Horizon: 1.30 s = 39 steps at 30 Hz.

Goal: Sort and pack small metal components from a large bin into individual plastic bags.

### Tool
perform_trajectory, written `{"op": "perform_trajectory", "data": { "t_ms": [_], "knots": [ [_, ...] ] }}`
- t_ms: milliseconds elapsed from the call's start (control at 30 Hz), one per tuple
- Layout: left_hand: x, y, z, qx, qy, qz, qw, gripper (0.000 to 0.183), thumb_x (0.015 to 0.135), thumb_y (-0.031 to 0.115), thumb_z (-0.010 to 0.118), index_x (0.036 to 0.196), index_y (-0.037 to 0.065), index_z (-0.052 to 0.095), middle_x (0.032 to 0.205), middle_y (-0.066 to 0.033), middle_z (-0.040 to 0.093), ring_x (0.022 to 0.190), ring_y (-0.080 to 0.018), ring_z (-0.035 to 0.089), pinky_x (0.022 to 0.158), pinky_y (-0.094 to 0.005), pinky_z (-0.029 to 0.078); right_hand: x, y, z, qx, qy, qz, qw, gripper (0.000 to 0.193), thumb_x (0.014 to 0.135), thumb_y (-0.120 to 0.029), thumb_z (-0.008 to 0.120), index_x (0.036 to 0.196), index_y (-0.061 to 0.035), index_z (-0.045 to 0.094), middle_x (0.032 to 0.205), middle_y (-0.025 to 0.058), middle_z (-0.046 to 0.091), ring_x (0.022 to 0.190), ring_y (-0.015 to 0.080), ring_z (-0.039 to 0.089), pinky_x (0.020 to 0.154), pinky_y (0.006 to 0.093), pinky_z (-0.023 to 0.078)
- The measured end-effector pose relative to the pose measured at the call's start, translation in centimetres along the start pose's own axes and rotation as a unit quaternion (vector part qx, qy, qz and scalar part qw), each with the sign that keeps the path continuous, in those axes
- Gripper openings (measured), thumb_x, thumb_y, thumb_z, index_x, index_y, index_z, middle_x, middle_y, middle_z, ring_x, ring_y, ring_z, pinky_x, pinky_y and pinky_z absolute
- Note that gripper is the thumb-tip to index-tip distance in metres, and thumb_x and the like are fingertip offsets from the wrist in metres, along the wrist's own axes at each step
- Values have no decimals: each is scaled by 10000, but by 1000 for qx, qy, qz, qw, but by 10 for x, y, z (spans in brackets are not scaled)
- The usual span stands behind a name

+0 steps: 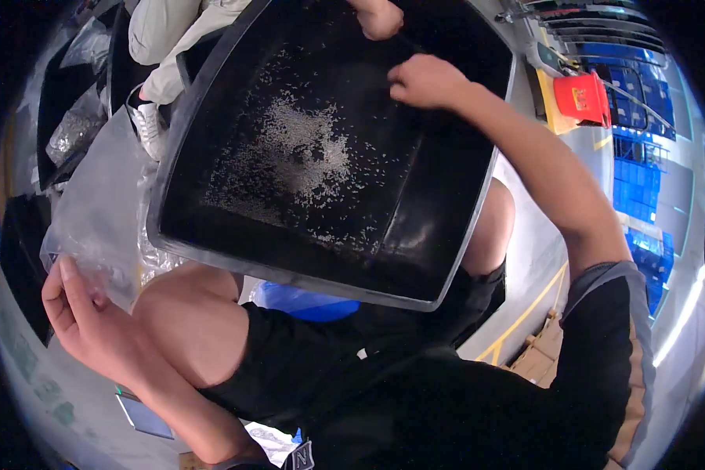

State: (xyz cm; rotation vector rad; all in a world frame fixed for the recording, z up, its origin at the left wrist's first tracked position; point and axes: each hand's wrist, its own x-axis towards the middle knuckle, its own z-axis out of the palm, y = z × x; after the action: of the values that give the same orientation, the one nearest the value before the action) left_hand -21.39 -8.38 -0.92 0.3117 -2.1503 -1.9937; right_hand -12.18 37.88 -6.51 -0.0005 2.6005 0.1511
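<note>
A big black tray lies before me, tilted across my knees. Many tiny pale, rod-like pieces are scattered over its floor, thickest left of the middle. My right hand is above the tray's far right part, its fingers curled together; what they hold, if anything, is too small to name. Low on the left, my left hand pinches the edge of a clear plastic bag, which spreads upward beside the tray. Another person's hand reaches over the tray's far edge, close to my right hand.
A co-worker's leg and white shoe are beyond the bag. Filled clear bags sit in black containers at the far left. To the right are a red bin and blue crates. A blue thing lies under the tray.
</note>
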Motion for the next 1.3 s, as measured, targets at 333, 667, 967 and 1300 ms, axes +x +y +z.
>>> {"op": "perform_trajectory", "data": {
  "t_ms": [333, 667, 967, 1300],
  "knots": [
    [-4, 0, 1, 0, -27, 8, 1000, 137, 926, 162, 651, 968, 34, 625, 755, 56, 489, 659, -33, 368, 571, -198, 298, -134, 11, -57, 898, 197, -117, 375, 285, 920, -230, 435, 679, -98, 360, 587, -10, 271, 491, 95, 240, 435, 234, 203],
    [-11, 4, 1, 28, -31, 32, 999, 156, 926, 159, 647, 995, 23, 614, 863, 23, 562, 715, -44, 408, 614, -196, 332, -94, 6, -71, 678, 194, 154, 692, 260, 933, -294, 515, 860, -53, 580, 585, -7, 379, 522, 78, 349, 451, 224, 233],
    [-14, 6, 10, 31, -17, 25, 999, 113, 913, 140, 658, 934, 41, 608, 774, 51, 506, 647, -34, 361, 563, -188, 289, -22, 40, -6, -76, -104, 163, 978, 221, 794, -164, 627, 963, -49, 710, 988, 156, 698, 954, 330, 670, 795, 429, 550],
    [0, 0, -3, 17, -8, 4, 1000, 162, 926, 164, 643, 1004, 25, 615, 813, 25, 548, 691, -41, 427, 595, -190, 340, 11, 35, 15, -110, -206, 166, 958, 274, 850, -75, 543, 1070, -65, 707, 1144, 128, 672, 1060, 312, 648, 848, 443, 542]
  ]
}}
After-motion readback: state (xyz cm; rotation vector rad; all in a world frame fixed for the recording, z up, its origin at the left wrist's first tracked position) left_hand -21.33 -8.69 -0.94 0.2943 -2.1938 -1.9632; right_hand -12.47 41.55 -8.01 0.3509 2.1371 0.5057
